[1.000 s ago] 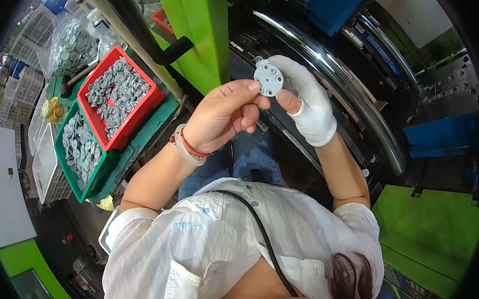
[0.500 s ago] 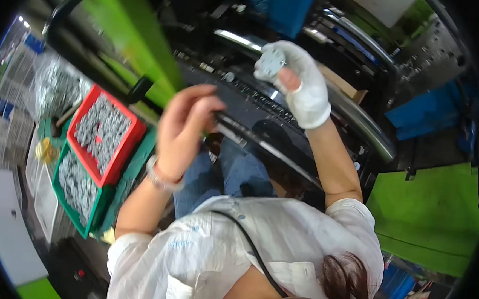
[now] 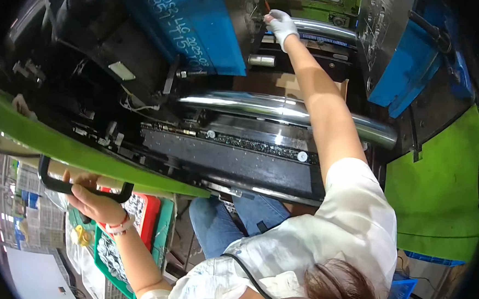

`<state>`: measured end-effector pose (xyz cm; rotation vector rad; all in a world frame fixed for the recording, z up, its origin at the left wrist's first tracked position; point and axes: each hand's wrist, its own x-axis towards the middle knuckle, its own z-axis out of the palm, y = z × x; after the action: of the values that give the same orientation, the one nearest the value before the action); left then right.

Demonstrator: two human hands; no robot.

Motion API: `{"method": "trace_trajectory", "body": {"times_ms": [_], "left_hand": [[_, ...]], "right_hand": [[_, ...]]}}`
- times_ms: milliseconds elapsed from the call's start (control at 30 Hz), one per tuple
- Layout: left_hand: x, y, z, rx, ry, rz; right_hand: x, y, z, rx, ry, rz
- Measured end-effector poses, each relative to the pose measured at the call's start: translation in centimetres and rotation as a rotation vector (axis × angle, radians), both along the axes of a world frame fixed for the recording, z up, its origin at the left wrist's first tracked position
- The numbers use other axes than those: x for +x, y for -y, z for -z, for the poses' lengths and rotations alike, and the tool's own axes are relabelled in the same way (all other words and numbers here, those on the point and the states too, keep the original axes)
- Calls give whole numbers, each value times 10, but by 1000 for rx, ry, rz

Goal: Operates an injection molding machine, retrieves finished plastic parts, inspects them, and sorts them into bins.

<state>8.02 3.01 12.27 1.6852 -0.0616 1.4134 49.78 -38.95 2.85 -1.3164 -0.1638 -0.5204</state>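
Note:
My left hand point(image 3: 96, 202) is closed round the black handle point(image 3: 83, 190) of a green sliding door point(image 3: 112, 166). Stretched far into the machine, my right hand point(image 3: 282, 26) wears a white glove with bare fingertips showing. Its fingers are bent together at the metal face of the left mould half point(image 3: 250, 18), which has a blue side. A thin orange-red thing point(image 3: 267, 6) shows just above those fingertips. What the fingers hold, if anything, is too small to make out.
Opposite stands the right mould half point(image 3: 380, 40), also blue-sided. Shiny steel bars point(image 3: 242, 104) cross the machine below my right arm. A red tray point(image 3: 148, 220) and a green tray point(image 3: 109, 256) of small grey parts stand at lower left. A green panel point(image 3: 434, 189) is at right.
My right hand has moved farther into the machine; the pale round piece it held no longer shows. My left hand has gone left onto the door handle. The view has turned.

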Motion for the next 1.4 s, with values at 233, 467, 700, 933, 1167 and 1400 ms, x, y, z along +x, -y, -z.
{"method": "trace_trajectory", "body": {"times_ms": [233,467,700,933,1167,1400], "left_hand": [[5,10,0,-52,8,-147],[8,16,-1,-83,39,-335],[14,25,-1,-127,58,-420],[15,26,-2,-130,43,-455],[14,22,-1,-122,53,-413],[-1,6,4,-32,41,-277]], "right_hand": [[29,-5,14,-223,67,61],[48,2,25,-153,66,-60],[27,-3,9,-388,70,89],[35,-9,10,-438,46,258],[31,-17,6,-450,-31,399],[12,-16,15,-756,77,428]]}}
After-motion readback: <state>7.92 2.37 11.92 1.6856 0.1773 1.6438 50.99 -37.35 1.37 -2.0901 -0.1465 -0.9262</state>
